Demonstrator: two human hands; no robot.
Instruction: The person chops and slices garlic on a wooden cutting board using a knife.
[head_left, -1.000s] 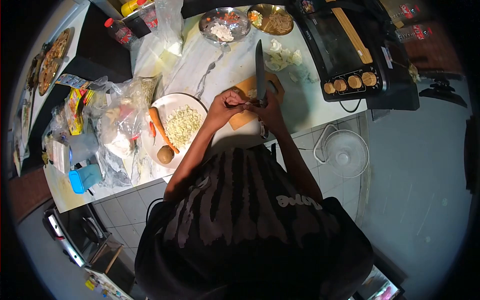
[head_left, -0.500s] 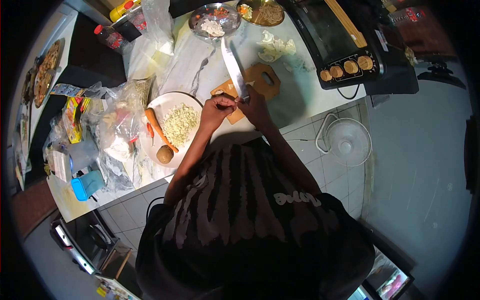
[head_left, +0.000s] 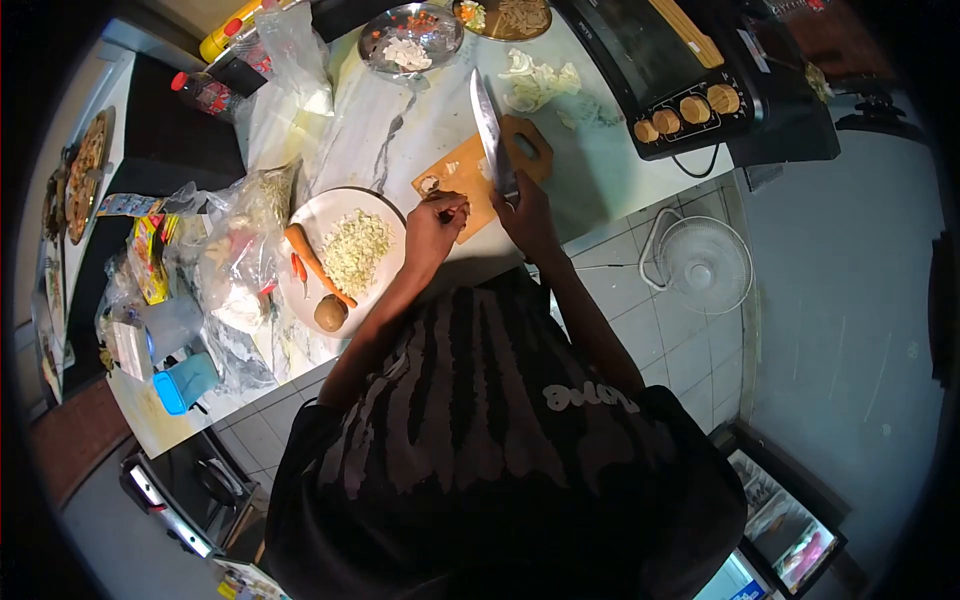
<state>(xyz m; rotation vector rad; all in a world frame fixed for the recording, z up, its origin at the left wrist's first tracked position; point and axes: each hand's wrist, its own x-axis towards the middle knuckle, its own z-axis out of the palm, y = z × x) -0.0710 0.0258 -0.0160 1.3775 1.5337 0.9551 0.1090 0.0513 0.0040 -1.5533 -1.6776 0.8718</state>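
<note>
My right hand (head_left: 527, 214) grips a large knife (head_left: 487, 122) by its handle, the blade pointing away from me over the wooden cutting board (head_left: 478, 205). My left hand (head_left: 435, 232) is at the board's near left corner, fingers curled together; anything between them is too small to make out. Small pale pieces (head_left: 452, 168) lie on the board. Left of it, a plate (head_left: 306, 208) bears finely chopped pale vegetable (head_left: 357, 250), a carrot (head_left: 318, 266), red chillies (head_left: 298, 268) and a round brown potato-like item (head_left: 331, 313).
A metal bowl (head_left: 372, 52) and a metal plate (head_left: 540, 33) of cut food stand at the back. Pale leafy scraps (head_left: 540, 82) lie before a black toaster oven (head_left: 690, 118). Plastic bags (head_left: 240, 250) and a blue-lidded container (head_left: 185, 383) crowd the left. A basket (head_left: 704, 265) is low right.
My hands have drawn apart; before, they met at the base of the knife. The knife has swung a little to the right, away from my left hand. The view has shifted slightly.
</note>
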